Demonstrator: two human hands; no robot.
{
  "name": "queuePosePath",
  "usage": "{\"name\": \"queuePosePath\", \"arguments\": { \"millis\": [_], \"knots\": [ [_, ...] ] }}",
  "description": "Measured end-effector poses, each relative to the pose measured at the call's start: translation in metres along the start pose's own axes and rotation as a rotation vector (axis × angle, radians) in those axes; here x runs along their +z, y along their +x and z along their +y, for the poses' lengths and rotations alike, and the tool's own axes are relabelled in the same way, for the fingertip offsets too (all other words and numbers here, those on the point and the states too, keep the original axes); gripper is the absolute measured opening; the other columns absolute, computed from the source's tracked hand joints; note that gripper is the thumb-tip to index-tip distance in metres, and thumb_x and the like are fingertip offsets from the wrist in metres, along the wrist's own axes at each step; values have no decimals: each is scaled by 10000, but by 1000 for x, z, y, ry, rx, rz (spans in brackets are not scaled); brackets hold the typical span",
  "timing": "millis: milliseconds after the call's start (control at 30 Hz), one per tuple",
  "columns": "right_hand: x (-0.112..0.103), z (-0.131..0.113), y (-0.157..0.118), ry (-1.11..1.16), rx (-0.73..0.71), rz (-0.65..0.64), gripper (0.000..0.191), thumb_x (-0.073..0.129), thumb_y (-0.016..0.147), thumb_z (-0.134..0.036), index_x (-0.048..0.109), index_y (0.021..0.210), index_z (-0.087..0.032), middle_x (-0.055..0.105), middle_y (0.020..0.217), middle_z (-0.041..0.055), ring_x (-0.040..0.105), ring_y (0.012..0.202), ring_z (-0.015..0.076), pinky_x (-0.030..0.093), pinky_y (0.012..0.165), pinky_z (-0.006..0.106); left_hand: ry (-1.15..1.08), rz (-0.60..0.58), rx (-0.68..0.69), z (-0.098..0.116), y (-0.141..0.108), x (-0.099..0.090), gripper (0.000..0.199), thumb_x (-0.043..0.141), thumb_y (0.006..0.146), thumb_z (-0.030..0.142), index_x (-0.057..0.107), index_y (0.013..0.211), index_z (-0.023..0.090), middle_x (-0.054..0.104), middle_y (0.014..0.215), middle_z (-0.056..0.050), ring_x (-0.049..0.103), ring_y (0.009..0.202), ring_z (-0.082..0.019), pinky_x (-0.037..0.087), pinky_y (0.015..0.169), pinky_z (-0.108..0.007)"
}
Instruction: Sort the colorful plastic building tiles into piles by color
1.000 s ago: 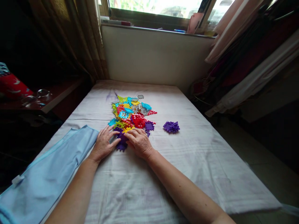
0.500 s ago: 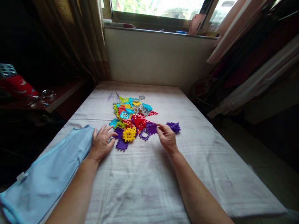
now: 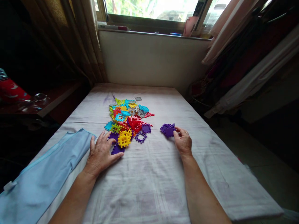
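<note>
Right hand: right hand [image 3: 183, 141] at the right of the sheet [image 3: 149, 183]; thumb and fingers closed in a pinch on the near right edge of a purple piece [image 3: 170, 133]; palm clear of it
Purple piece: flat, toothed, right of the heap and well apart from it; overlaps the small purple stack [image 3: 164, 126] on its far left side; cannot tell whether it rests on the stack or is held just above
Left hand: left hand [image 3: 99, 155] at the near left of the heap; fingers spread, thumb well away from them, nothing gripped; thumb tip beside the near purple square [image 3: 118, 149]; contact cannot be told
Heap: colourful heap [image 3: 125, 114] of toothed pieces, mid-left; yellow lattice piece [image 3: 124, 139] at its near end; purple open frame [image 3: 137, 137] and purple toothed square [image 3: 146, 128] on its right side
Left side: light blue cloth [image 3: 51, 174], near left, beside the left forearm
Pinch tips: edge hold likely suits a thin piece; level it before letting go, lower it gently so teeth don't snag or shove the stack; fingertips best kept out from underneath; left hand best kept light so the near squares don't slide
</note>
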State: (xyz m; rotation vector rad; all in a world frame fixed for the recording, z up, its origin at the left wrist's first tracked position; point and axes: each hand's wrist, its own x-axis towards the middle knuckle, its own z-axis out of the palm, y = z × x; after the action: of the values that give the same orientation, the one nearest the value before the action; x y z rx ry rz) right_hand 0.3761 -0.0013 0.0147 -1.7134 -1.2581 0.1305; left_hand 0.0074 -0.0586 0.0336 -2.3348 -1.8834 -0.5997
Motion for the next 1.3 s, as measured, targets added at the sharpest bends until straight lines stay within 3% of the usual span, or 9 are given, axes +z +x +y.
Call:
{"name": "queuePosePath", "arguments": {
  "millis": [133,267,400,600,700,767,900,1067,1300],
  "knots": [
    [-5,0,2,-85,-32,53,369,498,789,-394,759,954,-191,686,881,79,611,688,176,521,690,320,-21,22,16,-3,-4,-1,491,737,712,552,622,1065,231,492,1472,-168,368,1416,-397,155,1164,-678],
    [-5,-3,0,-79,-86,61,330,502,800,-362,758,926,-196,693,869,76,612,712,184,525,721,322,-84,-71,87,-9,-4,0,394,748,691,568,643,899,250,571,1394,-116,388,1403,-396,168,1163,-681],
    [-1,-8,-5,-6,-150,31,308,488,831,-345,751,909,-205,709,882,78,640,777,196,532,700,313,-97,-139,104,-11,-6,1,513,771,636,602,658,993,252,528,1442,-126,361,1422,-394,191,1171,-661],
    [3,-18,-14,77,-238,-21,280,485,858,-332,738,907,-221,721,930,80,663,848,210,556,711,333,-85,-67,120,-11,-3,-4,349,726,743,506,707,1011,283,583,1401,-90,418,1392,-366,207,1176,-643],
    [4,-24,-18,103,-292,-28,256,497,859,-309,733,899,-220,725,930,80,670,878,216,564,780,357,-134,-22,157,-16,0,-6,286,608,857,499,739,997,287,687,1245,-75,589,1215,-299,358,1126,-540],
    [6,-28,-21,127,-323,-44,243,505,860,-298,733,895,-220,729,925,79,674,880,216,566,800,363,-184,18,135,-19,1,-7,349,523,909,532,751,959,272,734,1101,-67,669,1032,-243,492,983,-417],
    [10,-40,-30,172,-354,-125,243,503,887,-295,735,910,-224,730,917,73,675,830,200,565,717,327,-260,138,-17,-23,1,-13,433,461,932,582,739,881,253,740,915,-38,679,804,-175,513,714,-275],
    [16,-59,-45,263,-417,-224,221,517,908,-257,731,939,-212,729,885,64,671,757,166,534,620,264,-507,232,-126,-22,2,-18,427,489,922,554,674,745,213,692,765,-37,630,715,-163,505,701,-268],
    [29,-76,-69,325,-557,-545,276,616,896,-285,674,1158,-225,734,913,41,647,677,125,547,669,255,-796,133,-71,10,8,-5,442,515,912,565,657,723,193,682,788,-44,614,711,-155,519,683,-272]
  ]
}}
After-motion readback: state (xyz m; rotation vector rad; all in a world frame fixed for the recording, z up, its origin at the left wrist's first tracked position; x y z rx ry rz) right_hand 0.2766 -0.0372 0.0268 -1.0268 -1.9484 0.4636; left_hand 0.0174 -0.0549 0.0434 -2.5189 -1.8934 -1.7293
